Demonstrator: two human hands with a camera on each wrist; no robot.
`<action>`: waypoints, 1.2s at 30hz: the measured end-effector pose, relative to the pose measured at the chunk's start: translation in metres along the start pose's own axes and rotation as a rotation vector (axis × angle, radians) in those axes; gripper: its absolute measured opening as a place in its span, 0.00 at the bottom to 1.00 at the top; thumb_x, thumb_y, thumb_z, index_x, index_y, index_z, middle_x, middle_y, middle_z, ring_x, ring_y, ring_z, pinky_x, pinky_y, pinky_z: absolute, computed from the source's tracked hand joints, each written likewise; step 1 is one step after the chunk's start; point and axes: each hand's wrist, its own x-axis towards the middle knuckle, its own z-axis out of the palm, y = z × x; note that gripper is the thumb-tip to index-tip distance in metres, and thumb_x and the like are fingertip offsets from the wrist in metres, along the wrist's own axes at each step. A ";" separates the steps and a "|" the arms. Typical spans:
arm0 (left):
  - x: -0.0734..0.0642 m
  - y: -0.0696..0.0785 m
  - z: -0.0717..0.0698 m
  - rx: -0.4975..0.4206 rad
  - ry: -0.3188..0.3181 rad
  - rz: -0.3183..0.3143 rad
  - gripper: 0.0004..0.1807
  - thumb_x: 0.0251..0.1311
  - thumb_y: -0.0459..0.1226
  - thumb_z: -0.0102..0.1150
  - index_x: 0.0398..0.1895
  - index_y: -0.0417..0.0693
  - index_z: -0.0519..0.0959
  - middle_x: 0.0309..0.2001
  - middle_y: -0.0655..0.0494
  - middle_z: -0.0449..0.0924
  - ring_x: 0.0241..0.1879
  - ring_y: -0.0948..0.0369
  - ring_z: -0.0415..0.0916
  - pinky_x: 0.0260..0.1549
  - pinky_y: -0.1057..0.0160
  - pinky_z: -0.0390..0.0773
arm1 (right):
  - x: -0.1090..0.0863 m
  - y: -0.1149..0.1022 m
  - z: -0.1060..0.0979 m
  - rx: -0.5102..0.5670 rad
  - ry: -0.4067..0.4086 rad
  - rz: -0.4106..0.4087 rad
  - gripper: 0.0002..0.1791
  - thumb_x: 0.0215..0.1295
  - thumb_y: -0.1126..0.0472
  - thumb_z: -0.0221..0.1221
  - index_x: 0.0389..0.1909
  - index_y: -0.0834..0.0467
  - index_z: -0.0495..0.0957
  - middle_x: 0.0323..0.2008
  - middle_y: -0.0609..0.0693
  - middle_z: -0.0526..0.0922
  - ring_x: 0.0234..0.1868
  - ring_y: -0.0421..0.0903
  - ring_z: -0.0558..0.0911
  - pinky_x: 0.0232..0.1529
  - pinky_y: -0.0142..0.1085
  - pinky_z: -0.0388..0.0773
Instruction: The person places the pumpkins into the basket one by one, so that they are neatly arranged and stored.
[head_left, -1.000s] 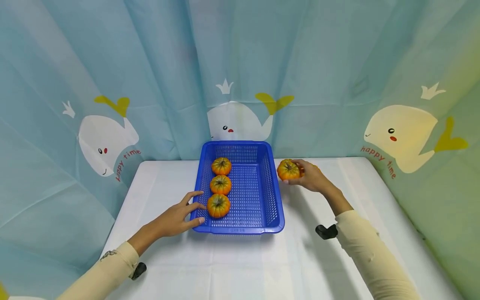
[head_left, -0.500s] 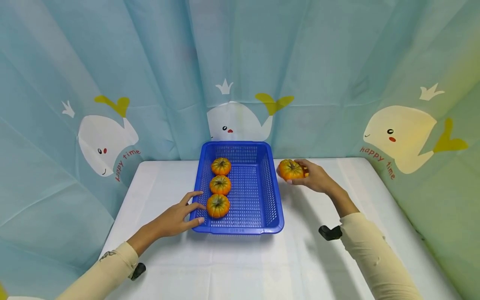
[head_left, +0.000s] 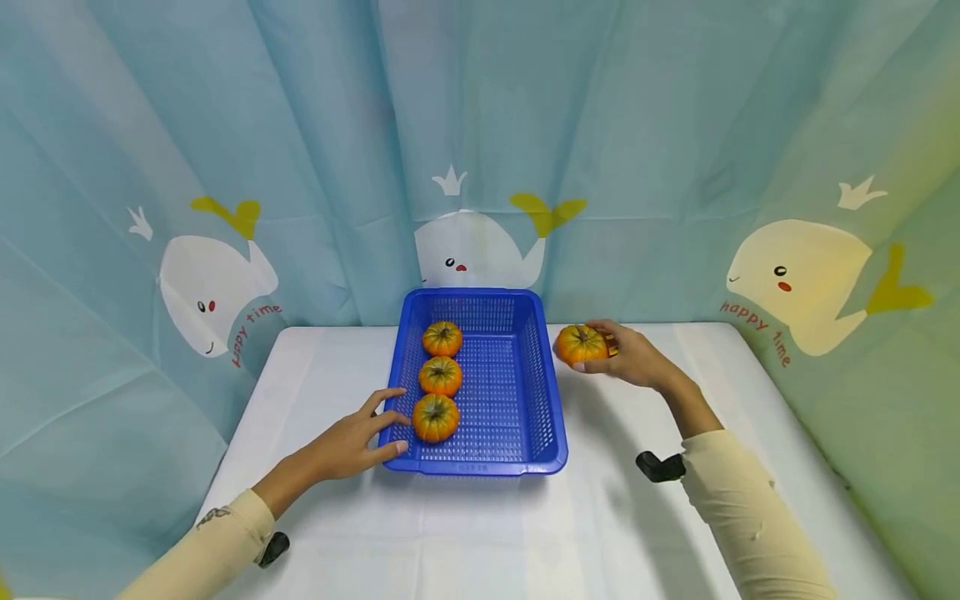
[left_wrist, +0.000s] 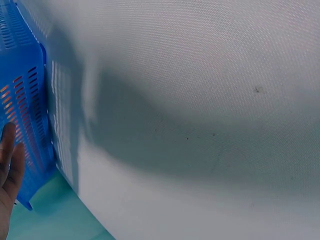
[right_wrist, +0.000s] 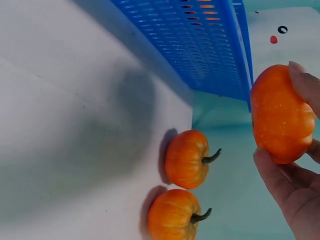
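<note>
My right hand [head_left: 632, 357] holds an orange pumpkin [head_left: 581, 344] between thumb and fingers, beside the right rim of a blue plastic basket [head_left: 551, 400]. The right wrist view shows this pumpkin [right_wrist: 282, 115] raised above the table. Two more pumpkins, a nearer one [right_wrist: 174, 215] and a farther one [right_wrist: 186, 159], sit below on the white surface. With fingers spread, my left hand [head_left: 348, 442] rests at the basket's left rim. Along the basket's left side, three pumpkins form a row: back [head_left: 442, 338], middle [head_left: 440, 376] and front [head_left: 436, 418].
A white-covered table [head_left: 480, 533] carries the basket near its back edge. Behind and on both sides hangs a light blue and green curtain [head_left: 480, 100] printed with whales. Black straps show at both wrists.
My right hand has shifted slightly right with the pumpkin, a little away from the basket rim. My left hand keeps its place. The whole head view has tilted slightly.
</note>
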 end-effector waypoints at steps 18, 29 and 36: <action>0.002 -0.001 0.001 0.019 0.012 0.015 0.22 0.70 0.56 0.55 0.60 0.57 0.78 0.78 0.52 0.51 0.59 0.45 0.77 0.54 0.43 0.80 | 0.009 -0.026 -0.006 0.023 -0.037 -0.051 0.46 0.55 0.48 0.74 0.71 0.58 0.65 0.57 0.63 0.78 0.59 0.63 0.77 0.54 0.53 0.80; 0.001 0.001 -0.001 -0.010 -0.002 0.006 0.26 0.69 0.60 0.53 0.60 0.56 0.78 0.78 0.51 0.51 0.60 0.44 0.76 0.55 0.41 0.79 | 0.021 -0.038 0.001 0.069 -0.076 -0.099 0.45 0.55 0.53 0.74 0.71 0.59 0.64 0.58 0.63 0.76 0.58 0.62 0.77 0.58 0.54 0.77; 0.001 -0.001 0.000 -0.017 0.000 0.009 0.25 0.70 0.58 0.53 0.60 0.55 0.78 0.78 0.52 0.50 0.57 0.45 0.78 0.54 0.42 0.80 | 0.029 -0.047 0.005 0.083 -0.079 -0.092 0.44 0.57 0.51 0.73 0.71 0.58 0.65 0.60 0.63 0.75 0.59 0.61 0.77 0.59 0.54 0.77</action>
